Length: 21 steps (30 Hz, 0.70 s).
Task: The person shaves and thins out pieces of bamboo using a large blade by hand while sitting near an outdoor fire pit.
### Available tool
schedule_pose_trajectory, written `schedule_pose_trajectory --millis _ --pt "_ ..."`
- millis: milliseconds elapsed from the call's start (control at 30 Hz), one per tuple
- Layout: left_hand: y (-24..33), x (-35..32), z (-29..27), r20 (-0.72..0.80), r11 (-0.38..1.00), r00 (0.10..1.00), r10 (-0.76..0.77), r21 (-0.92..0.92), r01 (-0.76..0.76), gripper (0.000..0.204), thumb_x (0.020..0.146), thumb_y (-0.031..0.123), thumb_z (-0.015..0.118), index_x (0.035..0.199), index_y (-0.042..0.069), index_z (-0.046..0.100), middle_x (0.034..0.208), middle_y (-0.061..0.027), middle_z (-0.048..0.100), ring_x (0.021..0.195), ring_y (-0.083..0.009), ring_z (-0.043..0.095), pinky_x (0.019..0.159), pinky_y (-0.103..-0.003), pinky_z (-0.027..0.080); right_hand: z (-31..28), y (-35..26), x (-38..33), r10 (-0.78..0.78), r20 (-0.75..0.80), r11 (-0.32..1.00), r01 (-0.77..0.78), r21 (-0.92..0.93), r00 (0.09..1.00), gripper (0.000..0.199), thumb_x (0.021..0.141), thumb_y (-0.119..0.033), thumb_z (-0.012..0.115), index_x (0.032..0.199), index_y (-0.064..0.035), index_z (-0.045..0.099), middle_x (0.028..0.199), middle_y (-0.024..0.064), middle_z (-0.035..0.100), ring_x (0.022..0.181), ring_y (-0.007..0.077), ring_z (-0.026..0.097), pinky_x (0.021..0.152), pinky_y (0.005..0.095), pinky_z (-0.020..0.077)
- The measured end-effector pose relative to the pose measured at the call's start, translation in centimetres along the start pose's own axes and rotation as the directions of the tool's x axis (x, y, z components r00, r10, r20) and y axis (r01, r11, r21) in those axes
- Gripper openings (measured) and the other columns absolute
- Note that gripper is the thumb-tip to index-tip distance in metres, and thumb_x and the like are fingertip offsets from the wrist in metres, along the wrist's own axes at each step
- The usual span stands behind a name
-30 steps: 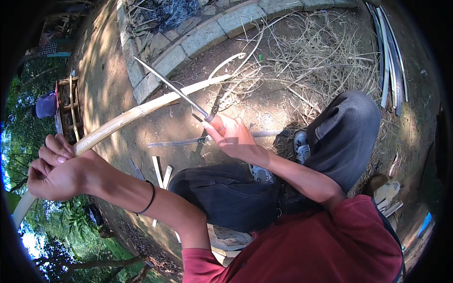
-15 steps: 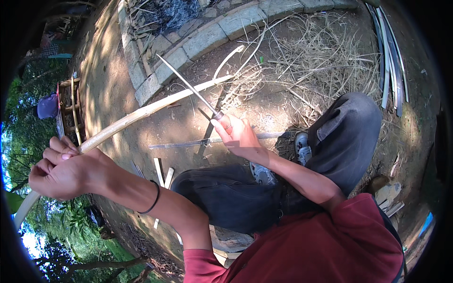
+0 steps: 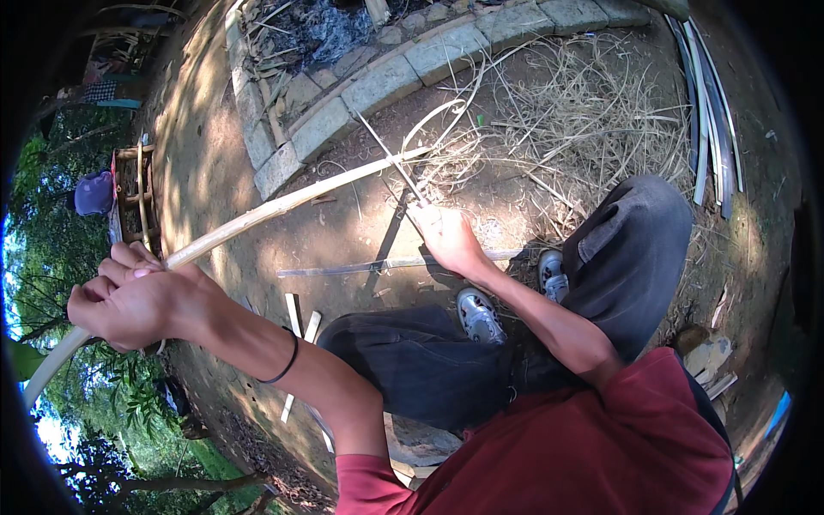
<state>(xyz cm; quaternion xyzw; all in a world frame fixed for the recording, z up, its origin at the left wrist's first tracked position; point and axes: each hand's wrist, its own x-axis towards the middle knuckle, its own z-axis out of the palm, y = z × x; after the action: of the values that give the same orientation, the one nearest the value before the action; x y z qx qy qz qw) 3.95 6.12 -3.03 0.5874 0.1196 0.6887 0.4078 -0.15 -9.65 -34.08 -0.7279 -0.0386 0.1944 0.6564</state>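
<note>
My left hand [image 3: 129, 296] is clenched around a long pale bamboo pole [image 3: 283, 206], which runs from the lower left up to the right across the dirt. In my right hand [image 3: 446, 236] I grip the handle of a long thin knife [image 3: 390, 159]; its blade points up and left and meets the pole near its far end. Curled shavings [image 3: 442, 116] rise from the pole where the blade touches it. I sit with my dark-trousered legs [image 3: 515, 343] bent beneath me, a grey shoe [image 3: 476, 313] showing.
A low stone-block kerb [image 3: 378, 86] curves around an ash pit at the top. Dry bamboo strips and shavings [image 3: 584, 112] litter the ground on the right. Long split slats [image 3: 708, 120] lie at the far right. A pale strip [image 3: 343, 268] lies before my feet. A small bamboo frame [image 3: 137, 193] stands left.
My right hand and the knife have slid along the pole toward its far end, up and to the right. My left hand keeps its hold on the pole.
</note>
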Motion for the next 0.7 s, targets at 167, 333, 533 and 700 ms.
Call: schedule_pose_trajectory --millis 167,333,533,700 --pt "-0.2 -0.3 -0.7 0.094 0.998 0.995 -0.011 0.056 0.006 0.032 0.09 0.015 0.036 0.064 0.016 0.017 0.051 -0.0027 0.015 0.043 -0.0144 0.016 0.042 -0.029 0.018 -0.4 -3.1 -2.5 -0.189 0.058 0.981 0.191 -0.021 0.98 0.024 0.095 -0.023 0.058 0.1 -0.0005 0.063 0.065 0.0189 0.054 0.06 0.0324 0.054 0.058 0.0422 0.0433" --pt "0.2 -0.6 0.3 0.114 0.999 0.993 -0.041 0.011 0.04 0.031 0.09 0.012 0.034 0.064 0.015 0.017 0.051 -0.0031 0.015 0.043 -0.0144 0.016 0.042 -0.028 0.018 -0.8 7.0 0.9 -0.137 -0.044 0.959 0.121 -0.257 0.99 0.025 0.096 -0.024 0.054 0.093 -0.0017 0.065 0.072 0.0205 0.062 0.063 0.0388 0.061 0.057 0.0475 0.0483" --pt "-0.2 -1.0 0.9 0.148 1.0 0.989 0.014 -0.005 -0.014 0.032 0.091 0.011 0.035 0.065 0.015 0.018 0.051 -0.003 0.015 0.043 -0.0141 0.018 0.043 -0.028 0.018 -1.7 0.5 0.9 0.022 -0.002 0.991 -0.022 -0.131 1.0 0.029 0.095 -0.027 0.056 0.087 -0.0004 0.065 0.068 0.0213 0.061 0.06 0.036 0.06 0.057 0.0438 0.0463" --pt "0.2 -1.4 1.4 0.219 0.999 0.976 0.02 0.021 -0.025 0.031 0.091 0.013 0.034 0.064 0.015 0.018 0.05 -0.0025 0.016 0.042 -0.0145 0.017 0.043 -0.028 0.021 -0.8 -2.1 -0.8 -0.179 0.0 0.983 0.179 -0.033 0.984 0.029 0.095 -0.027 0.059 0.093 0.0009 0.064 0.065 0.0194 0.059 0.059 0.0304 0.057 0.057 0.0394 0.0439"
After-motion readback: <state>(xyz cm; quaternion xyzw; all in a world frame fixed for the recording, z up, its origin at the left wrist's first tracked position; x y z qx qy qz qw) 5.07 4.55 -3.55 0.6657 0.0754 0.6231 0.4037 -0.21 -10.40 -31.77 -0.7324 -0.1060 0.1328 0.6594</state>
